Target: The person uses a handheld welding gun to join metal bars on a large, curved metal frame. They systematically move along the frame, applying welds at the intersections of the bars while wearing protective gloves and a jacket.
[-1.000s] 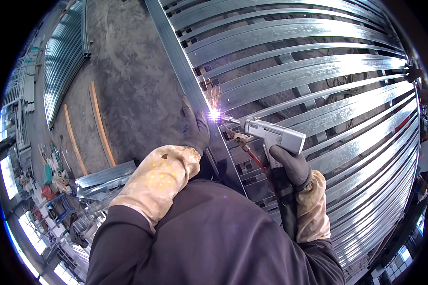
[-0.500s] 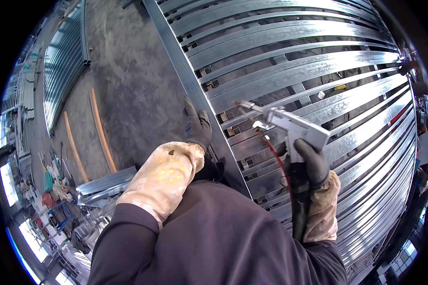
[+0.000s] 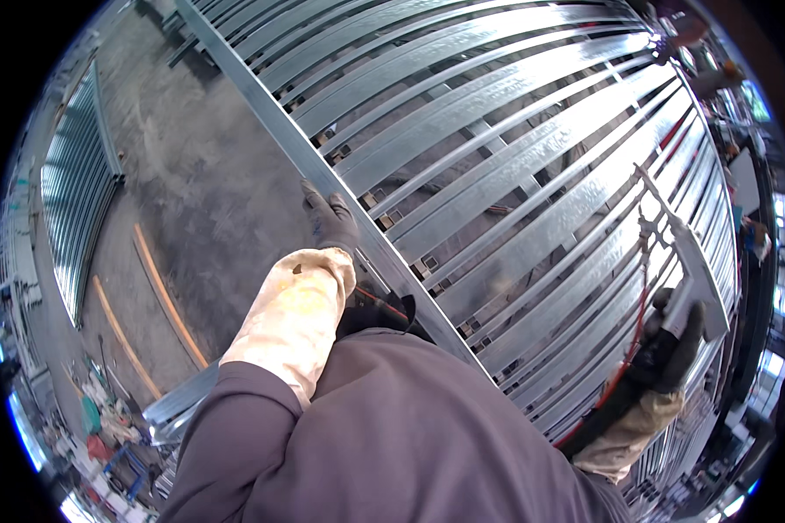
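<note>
Along frame edge (image 3: 285, 131), left hand (image 3: 333, 222) unclenched, right hand (image 3: 687, 349) clasping torch (image 3: 697, 272) (open floor (image 3: 209, 166) leftward)

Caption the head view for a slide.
Left hand by a long metal beam, right hand holding a welding gun over rows of shiny metal bars.

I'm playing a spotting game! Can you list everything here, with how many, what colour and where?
gun-shaped tool: one, silver-grey, in right hand
hose: one, red, below tool
slats: many, shiny silver, middle to right
long rail: one, silver, along slats' left ends
ribbed metal stack: one, silver, far left
wooden strips: two, orange-brown, left
floor: one, grey, left
background clutter: uncountable, mixed colours, both sides
left hand: one, dark-gloved, at rail's left edge
right hand: one, dark-gloved, around tool's handle
sleeves: two, dark with pale cuffs, bottom
</note>
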`<action>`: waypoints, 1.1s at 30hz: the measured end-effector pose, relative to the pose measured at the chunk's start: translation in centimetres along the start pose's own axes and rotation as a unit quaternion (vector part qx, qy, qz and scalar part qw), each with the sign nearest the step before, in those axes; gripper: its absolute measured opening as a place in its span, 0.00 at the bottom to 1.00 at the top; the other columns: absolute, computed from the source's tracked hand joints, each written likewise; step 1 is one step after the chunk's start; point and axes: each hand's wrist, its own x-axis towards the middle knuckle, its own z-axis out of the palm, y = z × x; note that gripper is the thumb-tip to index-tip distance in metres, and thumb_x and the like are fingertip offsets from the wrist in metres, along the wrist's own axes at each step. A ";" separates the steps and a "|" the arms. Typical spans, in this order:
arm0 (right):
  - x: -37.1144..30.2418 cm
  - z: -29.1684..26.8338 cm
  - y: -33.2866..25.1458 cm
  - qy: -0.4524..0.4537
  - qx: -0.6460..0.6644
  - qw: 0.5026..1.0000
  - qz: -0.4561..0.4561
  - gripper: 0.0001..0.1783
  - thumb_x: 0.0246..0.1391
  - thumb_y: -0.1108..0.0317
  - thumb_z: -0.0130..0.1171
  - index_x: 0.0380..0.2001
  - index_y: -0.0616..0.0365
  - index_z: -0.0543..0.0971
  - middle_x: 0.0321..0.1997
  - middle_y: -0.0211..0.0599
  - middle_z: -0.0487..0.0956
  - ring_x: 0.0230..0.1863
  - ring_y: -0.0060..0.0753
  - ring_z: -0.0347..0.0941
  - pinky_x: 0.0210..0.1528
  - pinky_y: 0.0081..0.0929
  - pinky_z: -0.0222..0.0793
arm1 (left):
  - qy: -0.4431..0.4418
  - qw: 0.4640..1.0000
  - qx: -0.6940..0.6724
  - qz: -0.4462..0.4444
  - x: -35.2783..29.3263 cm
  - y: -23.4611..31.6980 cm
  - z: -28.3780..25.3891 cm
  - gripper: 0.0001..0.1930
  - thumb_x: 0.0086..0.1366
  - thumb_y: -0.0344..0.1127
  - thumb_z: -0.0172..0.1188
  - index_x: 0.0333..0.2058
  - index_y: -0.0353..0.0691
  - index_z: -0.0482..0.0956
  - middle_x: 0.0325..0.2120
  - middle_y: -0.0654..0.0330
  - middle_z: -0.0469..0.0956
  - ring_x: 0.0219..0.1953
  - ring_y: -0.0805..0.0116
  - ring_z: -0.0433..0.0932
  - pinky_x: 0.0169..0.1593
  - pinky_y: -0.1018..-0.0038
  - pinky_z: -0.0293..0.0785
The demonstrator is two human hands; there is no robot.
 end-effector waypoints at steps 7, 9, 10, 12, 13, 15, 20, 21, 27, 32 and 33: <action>-16.8 -13.2 -5.8 0.237 -0.071 0.956 -0.158 0.27 0.70 0.48 0.45 0.51 0.64 0.73 0.30 0.32 0.75 0.30 0.23 0.75 0.27 0.20 0.73 | -0.005 1.000 -0.020 -0.009 -0.5 0.4 0.3 0.36 0.74 0.40 0.47 0.72 0.30 0.42 0.64 0.29 0.57 0.64 0.32 0.63 0.65 0.52 0.66; -24.1 -20.3 -8.0 0.214 -0.159 0.941 -0.207 0.29 0.69 0.47 0.46 0.57 0.63 0.68 0.38 0.35 0.79 0.35 0.27 0.78 0.40 0.24 0.80 | -0.016 0.999 -0.022 -0.021 -0.7 0.2 1.2 0.36 0.75 0.40 0.47 0.71 0.29 0.41 0.64 0.28 0.57 0.64 0.32 0.63 0.65 0.52 0.66; -26.6 -23.4 -7.0 0.296 -0.220 0.896 -0.247 0.30 0.69 0.47 0.46 0.60 0.63 0.66 0.41 0.38 0.79 0.37 0.30 0.79 0.43 0.27 0.81 | -0.019 0.999 -0.018 -0.019 -0.5 0.5 0.6 0.36 0.75 0.40 0.47 0.71 0.29 0.41 0.64 0.28 0.57 0.64 0.32 0.64 0.65 0.53 0.66; -32.1 -26.0 -8.6 0.356 -0.191 0.878 -0.257 0.33 0.69 0.46 0.45 0.63 0.63 0.64 0.44 0.42 0.80 0.39 0.32 0.80 0.45 0.29 0.82 | -0.036 0.999 -0.018 -0.025 -0.5 0.9 0.1 0.36 0.75 0.41 0.46 0.71 0.29 0.41 0.63 0.27 0.57 0.64 0.32 0.64 0.64 0.53 0.67; -34.5 -26.1 -10.6 0.326 -0.084 0.910 -0.241 0.33 0.69 0.46 0.45 0.64 0.63 0.64 0.43 0.43 0.80 0.39 0.33 0.80 0.43 0.30 0.82 | -0.041 0.999 0.002 -0.033 -0.4 0.8 0.0 0.37 0.75 0.42 0.46 0.72 0.29 0.39 0.64 0.27 0.57 0.64 0.33 0.65 0.65 0.54 0.67; -38.0 -25.1 -13.6 0.436 -0.015 0.863 -0.256 0.33 0.68 0.45 0.45 0.61 0.63 0.68 0.39 0.43 0.80 0.34 0.32 0.80 0.37 0.30 0.82 | -0.041 0.999 -0.019 -0.029 -0.2 0.7 -0.4 0.37 0.75 0.42 0.45 0.72 0.29 0.39 0.64 0.26 0.57 0.63 0.32 0.66 0.65 0.54 0.68; -41.6 -24.7 -15.6 0.627 -0.078 0.718 -0.292 0.32 0.68 0.44 0.46 0.56 0.64 0.73 0.33 0.40 0.80 0.28 0.29 0.80 0.30 0.28 0.80 | -0.050 0.997 -0.035 -0.052 -1.0 1.4 -0.3 0.38 0.75 0.45 0.47 0.72 0.30 0.40 0.63 0.27 0.58 0.63 0.32 0.67 0.63 0.53 0.69; -41.3 -25.2 -15.4 0.618 -0.074 0.727 -0.290 0.31 0.68 0.44 0.46 0.56 0.64 0.74 0.33 0.40 0.80 0.28 0.29 0.79 0.30 0.28 0.80 | -0.054 0.995 -0.023 -0.076 -0.8 1.8 -0.6 0.39 0.74 0.46 0.47 0.72 0.32 0.41 0.64 0.28 0.59 0.63 0.32 0.67 0.63 0.54 0.69; -30.7 -27.4 -14.0 0.432 -0.043 0.873 -0.223 0.31 0.68 0.45 0.46 0.54 0.64 0.75 0.30 0.39 0.80 0.25 0.28 0.78 0.27 0.26 0.78 | -0.045 0.988 -0.024 -0.146 -1.7 0.9 0.5 0.35 0.74 0.47 0.49 0.72 0.39 0.50 0.62 0.28 0.61 0.60 0.34 0.71 0.61 0.54 0.72; -14.3 -23.2 -10.4 0.124 -0.010 0.988 -0.088 0.30 0.68 0.45 0.46 0.52 0.64 0.76 0.28 0.38 0.80 0.23 0.27 0.77 0.26 0.25 0.77 | 0.057 0.982 -0.065 -0.170 -4.9 2.4 2.5 0.32 0.74 0.48 0.47 0.70 0.36 0.57 0.61 0.31 0.67 0.60 0.35 0.72 0.60 0.54 0.72; -11.5 -21.3 -9.6 0.065 -0.007 0.996 -0.055 0.30 0.68 0.45 0.46 0.51 0.64 0.76 0.28 0.38 0.80 0.22 0.27 0.77 0.25 0.25 0.77 | 0.055 0.981 -0.042 -0.184 -5.4 3.7 2.7 0.31 0.74 0.48 0.46 0.69 0.35 0.58 0.61 0.33 0.68 0.60 0.35 0.72 0.61 0.54 0.72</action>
